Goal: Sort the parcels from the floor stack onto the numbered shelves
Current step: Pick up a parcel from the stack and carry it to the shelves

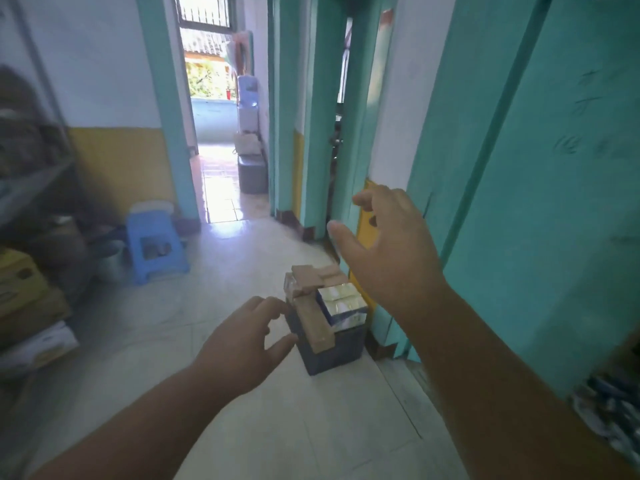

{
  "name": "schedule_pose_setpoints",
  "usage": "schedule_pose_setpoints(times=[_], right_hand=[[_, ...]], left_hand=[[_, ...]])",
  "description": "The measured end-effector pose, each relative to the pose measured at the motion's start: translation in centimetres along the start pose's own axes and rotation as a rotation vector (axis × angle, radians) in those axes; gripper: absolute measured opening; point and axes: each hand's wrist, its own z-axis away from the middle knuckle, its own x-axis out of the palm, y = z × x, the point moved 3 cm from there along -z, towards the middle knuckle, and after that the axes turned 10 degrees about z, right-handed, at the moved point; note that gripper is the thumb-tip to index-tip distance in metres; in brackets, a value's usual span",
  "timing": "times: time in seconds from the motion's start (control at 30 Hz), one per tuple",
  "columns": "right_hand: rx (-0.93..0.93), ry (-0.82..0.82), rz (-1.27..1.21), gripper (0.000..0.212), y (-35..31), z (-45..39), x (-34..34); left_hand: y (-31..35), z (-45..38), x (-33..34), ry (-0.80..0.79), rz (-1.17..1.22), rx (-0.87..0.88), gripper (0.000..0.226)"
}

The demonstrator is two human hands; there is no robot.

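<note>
A small stack of parcels stands on the floor beside the teal wall: a dark grey box [332,355] at the bottom, brown cardboard parcels [313,322] across its top and a blue-and-white box [343,304] to their right. My left hand [242,341] reaches out just left of the stack with relaxed fingers, holding nothing. My right hand [384,251] hovers above and right of the stack, fingers spread, empty. A metal shelf rack [38,181] with dim, blurred items runs along the left edge.
A blue plastic stool [156,244] stands by the yellow-and-white wall. Cardboard boxes [27,299] lie on the floor at the left. A doorway [221,168] ahead leads to a bright corridor with a grey bin [252,174]. Teal wall panels [540,202] fill the right.
</note>
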Motion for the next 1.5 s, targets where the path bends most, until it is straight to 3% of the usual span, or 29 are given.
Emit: schedule_pose_setpoints(times=[0.27, 0.47, 0.8, 1.17, 1.5], right_hand=[[-0.074, -0.127, -0.055, 0.039, 2.5, -13.6, 16.9], [0.015, -0.159, 0.002, 0.039, 6.2, -22.5, 29.8], [0.227, -0.176, 0.147, 0.042, 16.8, -35.5, 42.5], [0.292, -0.219, 0.122, 0.045, 27.1, -47.8, 60.8], [0.646, -0.351, 0.264, 0.05, 37.1, -46.3, 81.6]], left_hand=[[-11.7, -14.5, -0.9, 0.032, -0.012, -0.152, 0.038], [-22.1, -29.2, 0.4, -0.019, 0.01, -0.134, 0.04], [-31.4, -54.1, 6.4, -0.239, 0.042, -0.076, 0.032], [-42.8, -73.2, 11.5, -0.357, 0.015, -0.132, 0.038], [-59.6, -87.2, 28.0, -0.819, 0.013, -0.167, 0.038]])
